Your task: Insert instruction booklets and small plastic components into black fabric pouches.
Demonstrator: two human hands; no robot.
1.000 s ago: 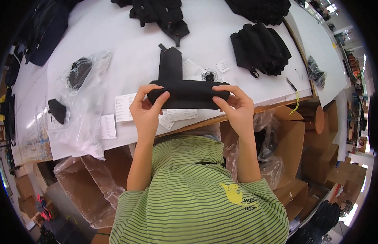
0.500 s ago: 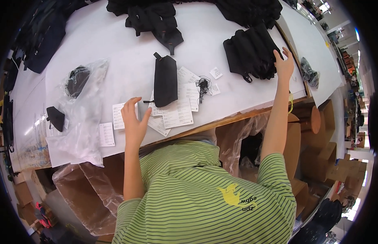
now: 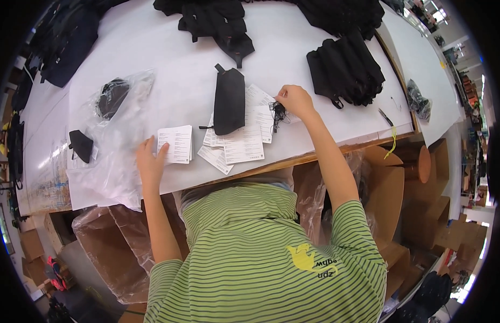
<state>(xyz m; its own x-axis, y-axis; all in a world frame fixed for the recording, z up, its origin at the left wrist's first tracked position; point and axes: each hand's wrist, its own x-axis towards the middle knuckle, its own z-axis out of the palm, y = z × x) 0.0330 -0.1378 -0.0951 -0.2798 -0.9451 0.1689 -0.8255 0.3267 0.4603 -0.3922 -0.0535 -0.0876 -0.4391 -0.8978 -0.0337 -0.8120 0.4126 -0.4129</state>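
My right hand (image 3: pixel 295 102) is over the middle of the table. Its fingertips pinch the top of a tangled bunch of thin black strings (image 3: pixel 279 114). To the left, my left hand (image 3: pixel 151 164) has thumb and fingers apart, the thumb at the left edge of a small stack of white printed cards (image 3: pixel 175 144). Between the hands lies a black fabric pouch (image 3: pixel 229 101) with a loop at its top and a zipper pull at its lower left. It rests partly over loose white printed cards (image 3: pixel 243 145).
A row of black pouches (image 3: pixel 347 70) lies at right, near dark snips (image 3: pixel 386 117) on a yellow cord. More black pouches (image 3: pixel 215 24) are piled at the back. Clear plastic (image 3: pixel 112 156) covers part of the left side. Cardboard boxes (image 3: pixel 387 199) stand below the table edge.
My right hand has left the row of pouches and come left to the black strings, its fingers closing. My left hand has moved left and down, beside the card stack.
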